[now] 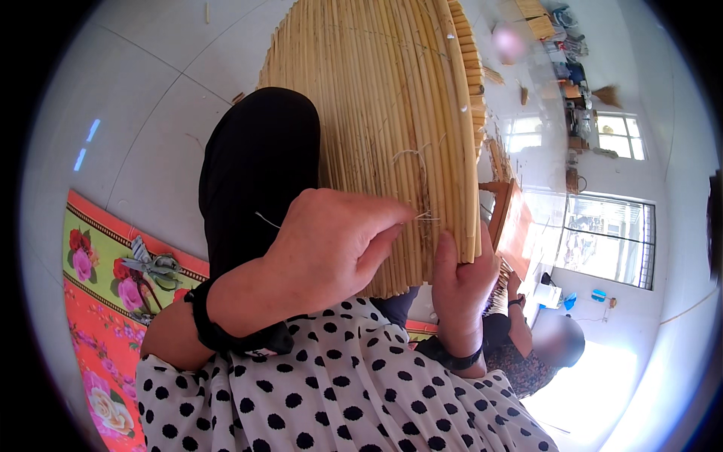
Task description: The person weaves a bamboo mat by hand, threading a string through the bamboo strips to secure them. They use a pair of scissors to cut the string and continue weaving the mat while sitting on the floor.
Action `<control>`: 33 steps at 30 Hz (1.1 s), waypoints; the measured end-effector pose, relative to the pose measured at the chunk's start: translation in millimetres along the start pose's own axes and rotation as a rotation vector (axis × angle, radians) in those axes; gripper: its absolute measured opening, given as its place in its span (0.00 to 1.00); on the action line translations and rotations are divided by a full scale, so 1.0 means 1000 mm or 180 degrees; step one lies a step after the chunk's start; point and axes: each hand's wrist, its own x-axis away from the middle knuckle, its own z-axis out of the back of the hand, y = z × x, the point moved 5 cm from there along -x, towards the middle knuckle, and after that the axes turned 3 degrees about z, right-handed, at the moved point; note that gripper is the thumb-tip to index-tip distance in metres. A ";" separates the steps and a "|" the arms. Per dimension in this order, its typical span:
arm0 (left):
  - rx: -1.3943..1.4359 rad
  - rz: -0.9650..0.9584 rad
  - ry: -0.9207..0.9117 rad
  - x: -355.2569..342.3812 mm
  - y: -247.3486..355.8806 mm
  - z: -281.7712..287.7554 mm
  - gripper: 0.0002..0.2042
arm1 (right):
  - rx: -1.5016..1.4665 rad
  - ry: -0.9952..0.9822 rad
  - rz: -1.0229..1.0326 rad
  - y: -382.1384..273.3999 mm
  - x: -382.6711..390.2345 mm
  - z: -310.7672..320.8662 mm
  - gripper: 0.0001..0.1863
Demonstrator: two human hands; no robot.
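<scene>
A mat of straw-coloured reed stalks (pixel 361 98), bound side by side with thread, rests across my lap and runs away from me. My left hand (pixel 331 233) lies over its near part, thumb and forefinger pinched on a thin white thread (pixel 425 215). A loose thread end pokes out behind that hand. At the mat's right edge, my right hand (pixel 465 279) grips the outermost stalks, its thumb on top and its fingers round the far side. Another loop of thread (pixel 410 154) shows farther up the stalks.
Scissors (pixel 154 264) lie on a floral cloth (pixel 98 331) to the left, over a tiled floor (pixel 143 83). My black-clad knee (pixel 256 143) props beside the mat. At the right are a wooden table (pixel 516 222) and another person (pixel 527 354); a broom (pixel 607 96) and other items stand along the wall.
</scene>
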 end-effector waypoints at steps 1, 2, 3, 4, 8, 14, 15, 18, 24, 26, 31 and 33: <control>0.0036 -0.0046 0.0004 0.000 0.000 -0.001 0.09 | -0.0019 0.0016 -0.0005 0.000 0.000 0.000 0.13; 0.0080 -0.0098 0.0004 0.000 0.001 -0.001 0.09 | -0.0030 0.0037 -0.0014 -0.001 0.000 0.000 0.13; 0.0055 -0.0098 -0.0012 0.000 0.001 -0.001 0.09 | -0.0041 0.0058 -0.0022 -0.001 0.000 0.000 0.13; 0.0030 -0.0097 -0.0028 0.000 0.001 -0.001 0.09 | -0.0090 0.0074 -0.0044 -0.002 0.000 0.000 0.12; -0.0004 -0.0085 -0.0027 0.000 0.000 -0.001 0.08 | -0.0296 0.0106 -0.0086 -0.004 -0.001 -0.001 0.12; 0.0249 -0.0152 -0.0036 -0.001 0.001 0.001 0.07 | -0.0404 0.0132 0.0166 -0.004 -0.001 0.000 0.13; 0.0256 -0.0116 -0.0039 -0.002 -0.001 0.001 0.07 | -0.0418 0.0151 0.0212 -0.004 -0.001 -0.001 0.13; 0.0387 -0.0039 -0.0019 -0.002 -0.008 -0.002 0.05 | -0.0238 0.0084 0.0131 -0.007 -0.001 0.000 0.12; 0.0424 -0.0477 0.0107 -0.007 -0.003 -0.001 0.05 | -0.0113 0.0197 0.0186 -0.006 0.000 -0.001 0.11; 0.0283 -0.0321 -0.0044 -0.005 -0.003 -0.002 0.05 | -0.0080 0.0211 0.0126 -0.005 0.001 -0.001 0.10; 0.0221 0.0045 0.0051 -0.002 -0.002 0.008 0.04 | -0.0053 0.0114 -0.0090 -0.001 0.002 0.000 0.10; 0.0319 -0.0201 0.0276 -0.009 0.002 0.015 0.03 | -0.0024 -0.0006 -0.0276 0.000 0.002 0.002 0.10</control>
